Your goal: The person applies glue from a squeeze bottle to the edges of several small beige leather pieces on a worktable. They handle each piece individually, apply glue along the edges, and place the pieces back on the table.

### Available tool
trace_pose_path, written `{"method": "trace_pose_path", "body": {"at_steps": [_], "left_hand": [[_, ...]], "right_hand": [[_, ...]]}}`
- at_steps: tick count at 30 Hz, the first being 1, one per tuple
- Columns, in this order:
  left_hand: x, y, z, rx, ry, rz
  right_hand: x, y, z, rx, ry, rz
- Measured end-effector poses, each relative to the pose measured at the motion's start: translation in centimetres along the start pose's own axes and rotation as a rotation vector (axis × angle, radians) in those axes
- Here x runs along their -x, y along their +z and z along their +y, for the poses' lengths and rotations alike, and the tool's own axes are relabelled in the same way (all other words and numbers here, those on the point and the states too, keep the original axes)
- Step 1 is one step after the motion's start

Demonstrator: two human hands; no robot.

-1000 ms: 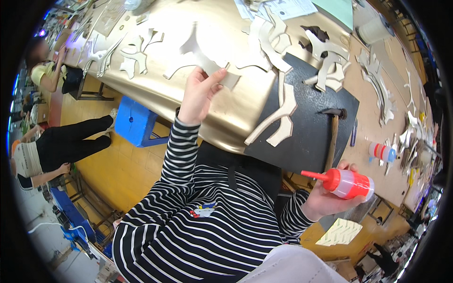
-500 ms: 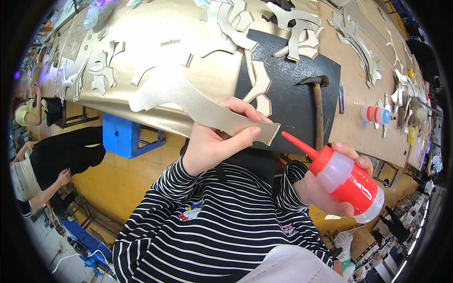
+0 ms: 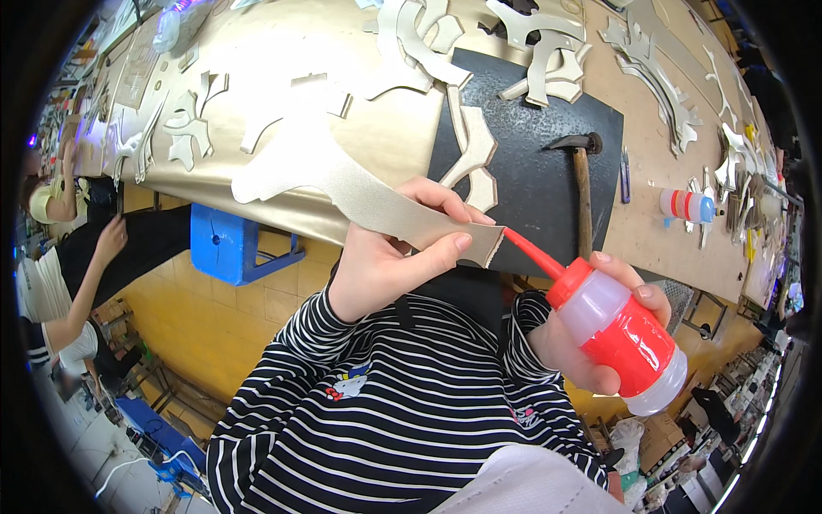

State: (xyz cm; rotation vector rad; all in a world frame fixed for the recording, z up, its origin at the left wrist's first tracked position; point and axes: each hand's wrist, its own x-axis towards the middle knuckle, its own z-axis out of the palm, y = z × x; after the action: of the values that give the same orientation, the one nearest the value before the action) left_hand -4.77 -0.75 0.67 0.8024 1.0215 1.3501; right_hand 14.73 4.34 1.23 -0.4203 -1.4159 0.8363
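Note:
A curved cream leather-like piece (image 3: 368, 199) is pinched near its narrow end by my left hand (image 3: 385, 265), thumb on top and fingers behind. Its cut end, with a ragged pale edge, points right. My right hand (image 3: 591, 343) is wrapped round a squeeze bottle (image 3: 634, 338) with a clear body, a red band and a red cap. The bottle's long red nozzle tip meets the corner of that cut end, or lies right beside it. Whether anything flows from the tip is too small to tell.
A hammer (image 3: 581, 193) lies on a black board (image 3: 531, 146) in front of me. Cream cut pieces (image 3: 479, 146) lie on and beyond the board. A second bottle (image 3: 685, 206) lies at right. A blue stool (image 3: 224, 244) stands left, with other people (image 3: 64, 291) beyond it.
My right hand has brought the bottle slightly left and up, closing the gap between nozzle and piece. My left hand has stayed nearly still. A person at far left has raised an arm.

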Motion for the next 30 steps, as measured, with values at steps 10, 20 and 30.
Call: {"method": "trace_pose_path", "body": {"at_steps": [10,20,30], "left_hand": [[0.1,0.1,0.1,-0.012,-0.014,0.0],[0.0,0.0,0.1,-0.014,-0.017,0.014],[0.1,-0.2,-0.1,-0.013,-0.005,0.001]], "right_hand": [[0.0,0.7,-0.2,0.042,0.002,0.028],[-0.2,0.4,-0.3,0.036,0.028,-0.032],[-0.2,-0.1,-0.3,0.076,0.057,-0.08]]}}
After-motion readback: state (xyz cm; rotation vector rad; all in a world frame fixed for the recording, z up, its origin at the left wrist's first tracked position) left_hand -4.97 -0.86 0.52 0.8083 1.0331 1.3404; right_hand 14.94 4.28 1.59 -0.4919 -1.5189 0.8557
